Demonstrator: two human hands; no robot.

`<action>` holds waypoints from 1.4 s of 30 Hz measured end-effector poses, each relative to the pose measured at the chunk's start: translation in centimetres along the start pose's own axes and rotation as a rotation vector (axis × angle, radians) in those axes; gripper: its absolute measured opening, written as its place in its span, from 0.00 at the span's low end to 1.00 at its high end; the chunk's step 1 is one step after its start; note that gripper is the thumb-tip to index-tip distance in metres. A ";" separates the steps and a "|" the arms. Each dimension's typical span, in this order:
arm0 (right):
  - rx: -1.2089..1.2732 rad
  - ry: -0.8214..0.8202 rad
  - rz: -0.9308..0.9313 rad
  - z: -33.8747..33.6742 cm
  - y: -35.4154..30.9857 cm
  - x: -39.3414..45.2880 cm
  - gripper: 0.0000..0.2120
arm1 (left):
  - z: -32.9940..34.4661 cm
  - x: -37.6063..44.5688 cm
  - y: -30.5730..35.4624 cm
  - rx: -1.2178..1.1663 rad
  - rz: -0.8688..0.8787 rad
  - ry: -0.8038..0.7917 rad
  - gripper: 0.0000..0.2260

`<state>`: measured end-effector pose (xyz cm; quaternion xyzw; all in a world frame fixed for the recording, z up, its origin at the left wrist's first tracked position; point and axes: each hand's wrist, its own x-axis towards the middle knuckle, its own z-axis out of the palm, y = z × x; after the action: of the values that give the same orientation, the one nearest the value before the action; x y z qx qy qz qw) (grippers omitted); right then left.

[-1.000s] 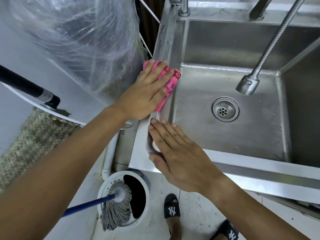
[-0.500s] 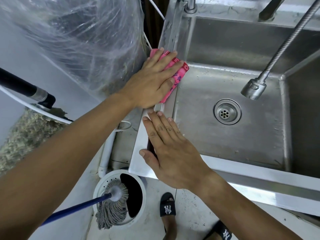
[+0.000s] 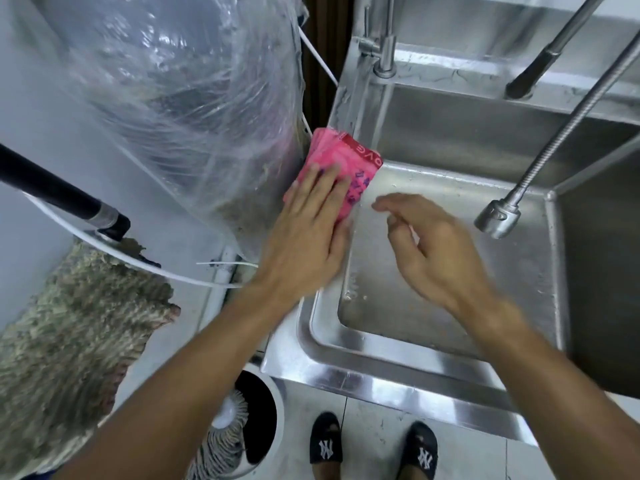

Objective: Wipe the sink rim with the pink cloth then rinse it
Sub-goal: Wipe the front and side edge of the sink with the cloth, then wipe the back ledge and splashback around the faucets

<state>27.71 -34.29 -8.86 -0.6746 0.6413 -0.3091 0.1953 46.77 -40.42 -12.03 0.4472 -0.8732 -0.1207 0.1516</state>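
A folded pink cloth [image 3: 349, 161] with a red band lies on the left rim of the steel sink [image 3: 349, 372]. My left hand [image 3: 308, 226] presses flat on the cloth's near part, fingers straight. Hovering above the basin just to the right, my right hand [image 3: 433, 247] has loosely curled, parted fingers and holds nothing. It does not touch the rim.
A flexible spray faucet [image 3: 498, 218] hangs over the basin at the right. A second tap [image 3: 384, 57] stands at the back left corner. A plastic-wrapped bundle [image 3: 180, 116] crowds the sink's left side. A mop in its bucket [image 3: 242, 431] stands on the floor below.
My right hand has lifted off the front-left rim and moved right, over the basin. My left hand still presses the cloth on the left rim. The camera has shifted closer.
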 end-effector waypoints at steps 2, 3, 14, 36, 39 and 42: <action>-0.145 -0.097 -0.164 -0.4 0.9 4.8 0.20 | 0.7 -3.5 1.3 0.004 -0.041 -0.046 0.27; -0.248 -0.202 -0.306 0.2 1.3 7.1 0.22 | 0.9 -4.5 1.7 0.044 -0.053 -0.073 0.28; -0.249 -0.066 -0.164 6.7 2.6 12.6 0.24 | 1.2 -5.1 2.8 0.187 -0.144 -0.135 0.27; -0.302 -0.342 -0.346 4.2 3.8 11.6 0.28 | 1.5 -1.3 2.4 0.228 -0.143 -0.129 0.25; -0.345 -0.412 -0.533 3.0 5.7 13.2 0.26 | 1.5 -1.3 2.3 0.251 -0.143 -0.127 0.26; -0.390 -0.377 -0.484 3.1 7.8 19.3 0.28 | 1.5 -1.2 2.2 0.266 -0.155 -0.139 0.26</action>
<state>23.71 -54.56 -13.10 -0.8765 0.4627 -0.0886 0.0989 45.22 -38.08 -12.87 0.5200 -0.8527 -0.0461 0.0206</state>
